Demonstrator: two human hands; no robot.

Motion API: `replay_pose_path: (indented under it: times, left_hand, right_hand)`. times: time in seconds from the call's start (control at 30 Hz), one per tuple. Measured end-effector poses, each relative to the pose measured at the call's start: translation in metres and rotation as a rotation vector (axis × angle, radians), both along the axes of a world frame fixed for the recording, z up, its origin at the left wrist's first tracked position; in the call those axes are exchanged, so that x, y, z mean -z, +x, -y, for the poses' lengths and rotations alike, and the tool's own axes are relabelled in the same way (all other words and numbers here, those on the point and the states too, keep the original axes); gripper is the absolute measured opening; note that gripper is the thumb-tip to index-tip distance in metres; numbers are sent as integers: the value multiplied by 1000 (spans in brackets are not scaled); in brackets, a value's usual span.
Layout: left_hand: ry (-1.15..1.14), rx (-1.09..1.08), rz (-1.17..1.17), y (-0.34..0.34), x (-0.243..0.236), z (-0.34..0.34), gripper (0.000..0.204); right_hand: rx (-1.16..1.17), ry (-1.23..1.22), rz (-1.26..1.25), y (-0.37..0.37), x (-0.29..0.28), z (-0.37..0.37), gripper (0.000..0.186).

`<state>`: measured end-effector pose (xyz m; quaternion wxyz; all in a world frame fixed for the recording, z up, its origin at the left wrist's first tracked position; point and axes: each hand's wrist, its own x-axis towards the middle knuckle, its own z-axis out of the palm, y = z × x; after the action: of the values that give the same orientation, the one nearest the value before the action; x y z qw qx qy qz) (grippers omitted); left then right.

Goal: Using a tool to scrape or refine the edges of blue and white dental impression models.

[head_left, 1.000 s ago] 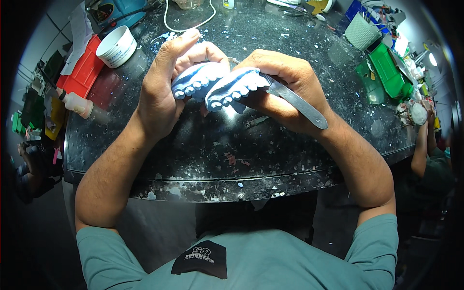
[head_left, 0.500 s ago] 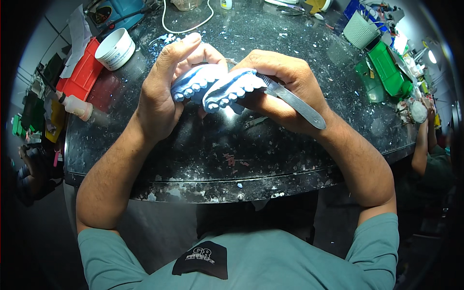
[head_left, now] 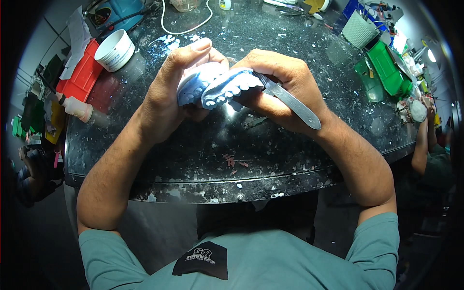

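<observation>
Near the middle of the bench I hold two pale blue dental casts with rows of teeth. My left hand (head_left: 164,89) is closed round the left cast (head_left: 191,92), its thumb raised along the far side. Closed on the right cast (head_left: 232,89) is my right hand (head_left: 297,87), which also keeps a flat metal tool (head_left: 296,105) with a ridged neck and rounded end against the palm. The tool's other end is hidden behind the cast and fingers. The casts meet or overlap in view; I cannot tell whether they touch.
Blue crumbs (head_left: 169,43) lie beyond my left hand. A white tub (head_left: 114,50), a red bin (head_left: 79,72) and a small bottle (head_left: 77,108) stand at left. Green bins (head_left: 389,70) and a mesh cup (head_left: 360,30) are at right. Another person's arm (head_left: 420,145) shows at far right.
The left cast has turned, so its teeth angle more toward the right cast. My left hand has shifted slightly right; the right cast has tilted a little, with the metal tool still in hand.
</observation>
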<state>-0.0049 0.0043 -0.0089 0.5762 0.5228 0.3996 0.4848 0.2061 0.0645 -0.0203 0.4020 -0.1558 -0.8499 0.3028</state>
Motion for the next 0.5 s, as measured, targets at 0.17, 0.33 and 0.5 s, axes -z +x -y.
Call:
replay_pose_path:
  times: [0.17, 0.33, 0.5]
  left_hand:
    - [-6, 54, -20, -4, -1, 1, 54]
    - [12, 29, -28, -4, 3, 1, 52]
    - [9, 79, -17, -4, 2, 2, 51]
  right_hand:
    - [-2, 5, 13, 0, -1, 1, 28]
    - [-7, -43, 28, 1, -3, 2, 27]
    - [9, -16, 26, 1, -2, 2, 27]
